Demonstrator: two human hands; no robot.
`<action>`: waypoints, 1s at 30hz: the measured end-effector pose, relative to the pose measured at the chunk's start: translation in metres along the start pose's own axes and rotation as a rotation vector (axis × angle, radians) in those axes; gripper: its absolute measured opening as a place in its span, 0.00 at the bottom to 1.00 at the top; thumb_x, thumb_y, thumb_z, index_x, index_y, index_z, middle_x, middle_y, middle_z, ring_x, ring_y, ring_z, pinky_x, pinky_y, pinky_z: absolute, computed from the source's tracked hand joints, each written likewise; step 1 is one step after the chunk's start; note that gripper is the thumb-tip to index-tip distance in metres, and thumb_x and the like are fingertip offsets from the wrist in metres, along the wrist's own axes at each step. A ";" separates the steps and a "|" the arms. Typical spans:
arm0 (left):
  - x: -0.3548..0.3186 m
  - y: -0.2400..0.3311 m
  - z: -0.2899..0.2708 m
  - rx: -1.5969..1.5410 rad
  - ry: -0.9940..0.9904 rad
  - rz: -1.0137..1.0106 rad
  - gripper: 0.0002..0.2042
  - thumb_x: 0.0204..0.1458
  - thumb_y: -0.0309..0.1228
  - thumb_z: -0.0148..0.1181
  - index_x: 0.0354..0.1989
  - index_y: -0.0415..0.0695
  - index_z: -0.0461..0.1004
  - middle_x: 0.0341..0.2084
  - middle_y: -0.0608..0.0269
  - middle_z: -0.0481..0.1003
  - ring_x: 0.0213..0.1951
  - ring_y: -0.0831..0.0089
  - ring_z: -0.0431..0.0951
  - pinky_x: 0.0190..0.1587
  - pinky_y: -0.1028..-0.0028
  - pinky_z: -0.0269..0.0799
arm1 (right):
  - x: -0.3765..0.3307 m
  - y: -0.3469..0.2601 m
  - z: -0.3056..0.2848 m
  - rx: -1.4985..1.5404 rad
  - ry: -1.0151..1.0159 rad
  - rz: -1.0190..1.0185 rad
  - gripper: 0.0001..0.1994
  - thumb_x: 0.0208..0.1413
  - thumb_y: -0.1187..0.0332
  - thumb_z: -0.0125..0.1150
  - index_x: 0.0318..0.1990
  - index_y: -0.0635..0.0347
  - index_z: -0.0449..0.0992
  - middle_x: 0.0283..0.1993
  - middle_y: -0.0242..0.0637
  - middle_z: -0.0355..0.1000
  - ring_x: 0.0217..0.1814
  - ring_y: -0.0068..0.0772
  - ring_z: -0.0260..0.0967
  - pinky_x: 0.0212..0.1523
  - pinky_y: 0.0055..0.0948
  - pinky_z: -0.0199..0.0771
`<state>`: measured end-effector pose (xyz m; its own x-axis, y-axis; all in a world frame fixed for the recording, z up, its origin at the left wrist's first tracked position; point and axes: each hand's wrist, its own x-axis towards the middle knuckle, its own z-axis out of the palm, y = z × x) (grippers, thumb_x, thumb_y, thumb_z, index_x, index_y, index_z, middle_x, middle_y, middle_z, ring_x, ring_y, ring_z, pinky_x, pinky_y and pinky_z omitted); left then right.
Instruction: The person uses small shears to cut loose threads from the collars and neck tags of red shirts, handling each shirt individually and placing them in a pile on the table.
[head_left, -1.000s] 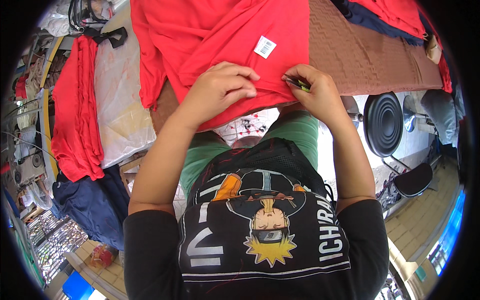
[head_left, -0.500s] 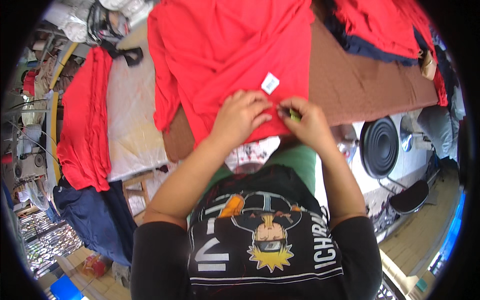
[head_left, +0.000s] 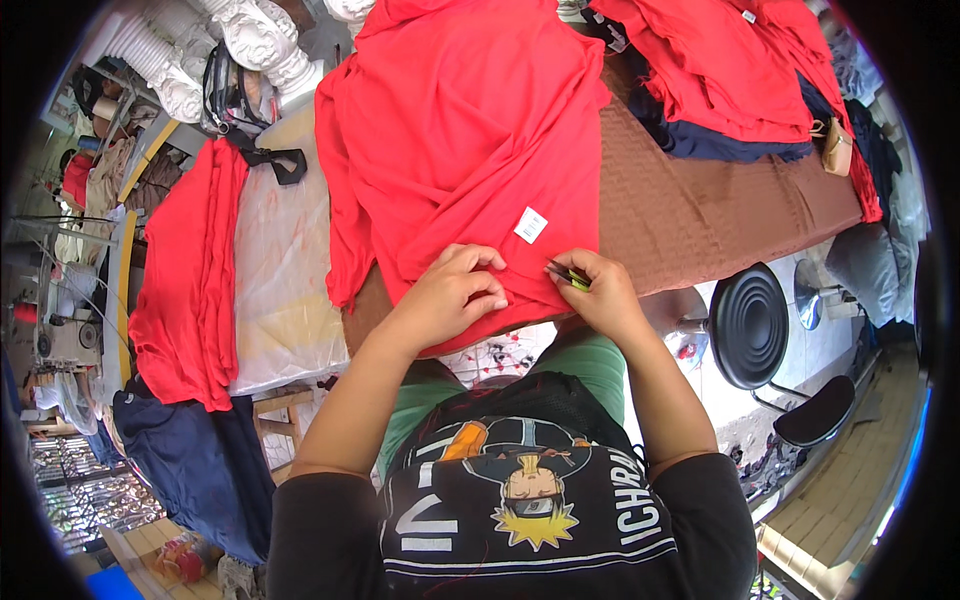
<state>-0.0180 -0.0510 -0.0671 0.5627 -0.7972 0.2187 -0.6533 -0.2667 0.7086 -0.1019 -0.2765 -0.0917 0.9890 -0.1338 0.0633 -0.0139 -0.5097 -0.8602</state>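
A red garment (head_left: 460, 130) is spread over the counter (head_left: 690, 220), its near edge lying at the counter's front and a white label (head_left: 530, 225) showing close above the hands. The cloth is met from both sides: the left hand (head_left: 445, 300) is rested on it near the lower edge, and the right hand (head_left: 603, 290) is placed near the garment's right border.

In the right hand, a small dark tool (head_left: 573, 279) with a yellow-green part is gripped between thumb and fingers, its tip pointed toward the cloth; it may be a pair of snips. The fingers of the left hand are curled, with only a narrow gap left between thumb and forefinger; whether a fold is pinched there cannot be told.

Close work at the lower edge appears to be in hand. For this, the fabric is best held flat and lightly taut by the left hand, with loose folds smoothed away from the tip. The tool should be angled shallowly, its point directed clear of the weave and of the left fingertips, and only short, controlled movements made. Since thin cloth could easily be nicked, the spot should be plainly seen before the tool is closed. The label is best left untouched.
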 end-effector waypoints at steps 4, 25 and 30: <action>-0.017 0.005 -0.026 0.083 -0.034 0.104 0.10 0.47 0.36 0.67 0.22 0.42 0.78 0.32 0.66 0.75 0.40 0.66 0.72 0.46 0.67 0.66 | -0.006 -0.001 -0.002 0.068 0.025 -0.012 0.12 0.50 0.69 0.66 0.42 0.61 0.77 0.36 0.41 0.77 0.39 0.33 0.77 0.42 0.29 0.74; 0.002 0.000 0.054 0.376 0.468 -0.149 0.08 0.42 0.28 0.69 0.32 0.41 0.80 0.36 0.63 0.76 0.39 0.64 0.75 0.41 0.69 0.73 | 0.002 -0.014 0.020 0.071 -0.039 -0.082 0.09 0.55 0.72 0.61 0.43 0.63 0.75 0.35 0.45 0.77 0.36 0.36 0.76 0.38 0.29 0.73; 0.008 -0.012 0.041 0.238 0.356 -0.154 0.07 0.47 0.29 0.65 0.34 0.39 0.79 0.33 0.60 0.78 0.35 0.64 0.78 0.39 0.70 0.74 | 0.004 -0.013 0.018 0.081 -0.073 -0.040 0.08 0.54 0.73 0.61 0.42 0.64 0.75 0.37 0.45 0.77 0.38 0.35 0.77 0.40 0.29 0.74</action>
<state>-0.0268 -0.0764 -0.1014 0.7744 -0.5138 0.3692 -0.6231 -0.5181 0.5860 -0.0948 -0.2548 -0.0890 0.9967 -0.0507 0.0638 0.0348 -0.4428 -0.8960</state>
